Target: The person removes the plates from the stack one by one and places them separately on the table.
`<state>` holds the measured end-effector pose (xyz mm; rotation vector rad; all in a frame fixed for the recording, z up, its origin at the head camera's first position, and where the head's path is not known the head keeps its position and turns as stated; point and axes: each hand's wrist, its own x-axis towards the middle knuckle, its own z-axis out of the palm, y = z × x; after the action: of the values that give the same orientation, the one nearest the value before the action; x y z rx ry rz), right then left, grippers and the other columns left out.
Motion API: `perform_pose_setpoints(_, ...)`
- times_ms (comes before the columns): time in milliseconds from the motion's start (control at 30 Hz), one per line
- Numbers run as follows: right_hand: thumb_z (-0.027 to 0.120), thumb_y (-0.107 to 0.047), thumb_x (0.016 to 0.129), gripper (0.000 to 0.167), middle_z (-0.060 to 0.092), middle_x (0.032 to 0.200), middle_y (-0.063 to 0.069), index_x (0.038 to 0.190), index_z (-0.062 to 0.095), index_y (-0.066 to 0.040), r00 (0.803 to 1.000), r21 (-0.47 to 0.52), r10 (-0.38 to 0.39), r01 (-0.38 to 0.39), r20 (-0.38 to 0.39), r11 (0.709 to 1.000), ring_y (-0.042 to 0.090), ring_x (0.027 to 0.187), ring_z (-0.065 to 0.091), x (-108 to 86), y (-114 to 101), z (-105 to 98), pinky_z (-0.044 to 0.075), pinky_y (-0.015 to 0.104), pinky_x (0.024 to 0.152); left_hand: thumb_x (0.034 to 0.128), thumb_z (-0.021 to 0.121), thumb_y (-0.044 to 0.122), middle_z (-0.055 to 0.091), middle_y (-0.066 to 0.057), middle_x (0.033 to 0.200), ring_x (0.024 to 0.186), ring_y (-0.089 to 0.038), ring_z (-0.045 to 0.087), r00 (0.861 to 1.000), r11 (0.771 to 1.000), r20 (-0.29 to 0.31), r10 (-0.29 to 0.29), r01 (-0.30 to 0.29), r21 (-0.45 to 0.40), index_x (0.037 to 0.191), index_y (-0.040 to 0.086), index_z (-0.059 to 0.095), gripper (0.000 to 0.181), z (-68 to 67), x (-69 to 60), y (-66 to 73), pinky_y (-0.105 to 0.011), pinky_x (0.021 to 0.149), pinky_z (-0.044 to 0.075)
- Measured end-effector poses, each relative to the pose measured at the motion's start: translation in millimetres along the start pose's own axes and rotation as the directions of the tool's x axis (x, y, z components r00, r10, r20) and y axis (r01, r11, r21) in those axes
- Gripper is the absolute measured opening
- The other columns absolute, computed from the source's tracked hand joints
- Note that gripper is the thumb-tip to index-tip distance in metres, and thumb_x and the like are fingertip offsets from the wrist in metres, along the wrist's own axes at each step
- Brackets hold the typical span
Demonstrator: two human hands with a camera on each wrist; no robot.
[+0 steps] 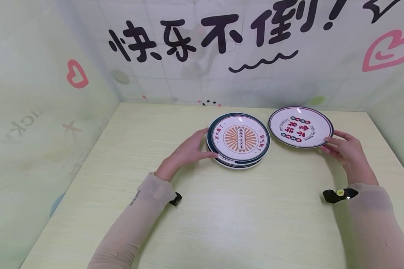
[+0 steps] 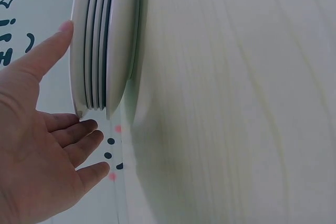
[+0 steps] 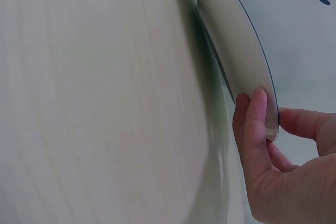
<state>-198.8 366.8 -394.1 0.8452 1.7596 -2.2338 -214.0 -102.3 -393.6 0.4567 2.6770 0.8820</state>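
- Head: high, facing forward and down over table (image 1: 239, 224) and wall (image 1: 195, 84).
- Left wrist: low, close, tipped sideways toward the plate stack (image 2: 94, 45), shared with head.
- Right wrist: likewise, facing the single plate (image 3: 236, 40) from below; head shows its top.

In the head view, the top plate (image 1: 241, 138) covers most of the plates under it (image 1: 237, 164). The other plate (image 1: 301, 129) has some letters (image 1: 312, 131) too tiny to read, and it hides part of the right hand (image 1: 353, 157). One pink heart (image 1: 383, 56) is cut off at the right edge. Both sleeves (image 1: 131, 224) run off the bottom.
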Motion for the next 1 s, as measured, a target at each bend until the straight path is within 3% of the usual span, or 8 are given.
perform_pose_setpoints(667,0.064,-0.007,0.095,0.086,0.066,0.07,-0.008,0.161,0.012,-0.023,1.0,-0.09,0.006,-0.007,-0.016,0.996,0.008,0.066,0.071,11.4,-1.3,0.6,0.062,0.021,0.068,0.0811,0.077,0.054,0.026,-0.007,0.166,0.154,-0.025,0.023,1.0,1.0,-0.005,0.02,-0.02,0.004,0.16,0.013,0.021,0.105,0.9,2.4,-2.5,-0.043,0.127,0.024)
perform_pose_setpoints(1000,0.068,-0.009,0.092,0.084,0.066,0.07,-0.009,0.16,0.021,-0.026,1.0,-0.089,0.016,-0.018,-0.024,0.996,0.008,0.065,0.07,14.1,-0.7,-1.0,0.062,0.022,0.066,0.0808,0.078,0.054,0.026,-0.008,0.166,0.154,-0.025,0.023,1.0,1.0,-0.004,0.017,-0.017,0.004,0.16,0.012,0.021,0.106,0.3,1.9,-1.8,-0.043,0.127,0.024)
